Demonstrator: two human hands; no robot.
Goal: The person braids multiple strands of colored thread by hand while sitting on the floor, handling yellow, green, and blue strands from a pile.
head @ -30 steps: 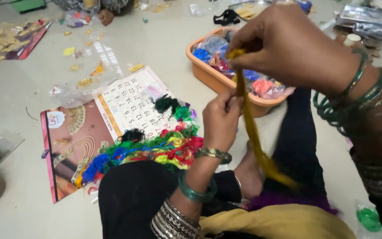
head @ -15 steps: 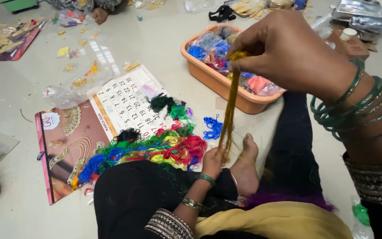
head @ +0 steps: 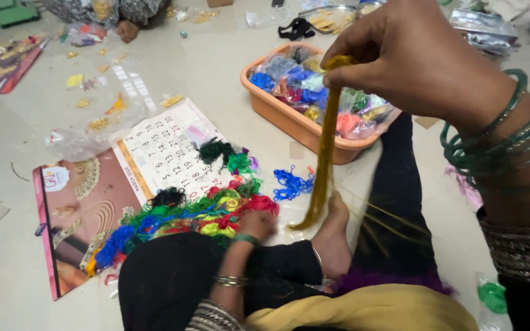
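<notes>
My right hand (head: pixel 412 55) is raised and pinches the top of a long bundle of golden-yellow threads (head: pixel 325 159), which hangs straight down to just above my bare foot (head: pixel 332 239). A few loose strands trail off to the right over my dark trouser leg. My left hand (head: pixel 256 224), blurred, rests low at the right edge of a heap of mixed coloured threads (head: pixel 179 214) on the floor; its fingers look curled, but the grip is unclear. A small tangle of blue thread (head: pixel 291 182) lies between the heap and the hanging bundle.
An orange plastic tray (head: pixel 289 119) full of bagged coloured threads stands behind the bundle. A wall calendar (head: pixel 161 153) lies under the heap. Clear plastic bags (head: pixel 87 138) and small gold pieces are scattered on the floor. Another person's foot (head: pixel 127 27) shows at the top left.
My left hand has slid down the yellow bundle, let go of it, and dropped to the coloured thread heap. The bundle now hangs free from my right hand.
</notes>
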